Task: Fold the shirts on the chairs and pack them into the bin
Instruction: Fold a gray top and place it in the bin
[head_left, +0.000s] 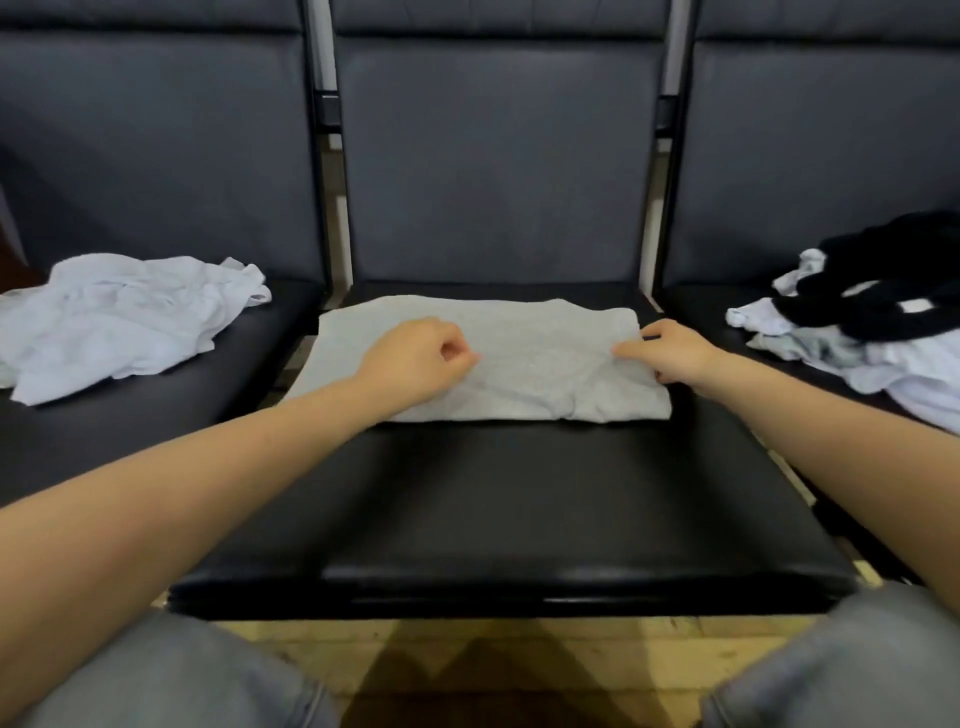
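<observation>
nearest the camera in the head view i see my two knees in grey trousers (171, 680) at the bottom corners, with a strip of worn wooden floor (519, 670) between them. both bare forearms reach forward from the lower corners over the middle chair seat (519, 519), which is black and glossy.

the grey shirt (519, 358) lies flat on the rear half of that middle seat, already folded into a rough rectangle. its left edge hangs slightly past the seat's left side.

my left hand (415, 358) rests on the left part of the grey shirt with the fingers curled in and the thumb against them. i cannot tell whether it pinches any cloth. my right hand (670, 353) sits at the shirt's right edge. its fingers curl over the top layer and the thumb is below the edge, so it grips the fabric there.

on the left chair seat (156, 415) lies a crumpled white shirt (124, 317), unfolded, apart from the grey one. on the right chair seat (701, 312) lies a loose heap of clothes (883, 332): a black garment on top, with white and pale grey pieces under and beside it.

the dark padded backrests (498, 166) of all three chairs stand behind. no bin appears in this view.
</observation>
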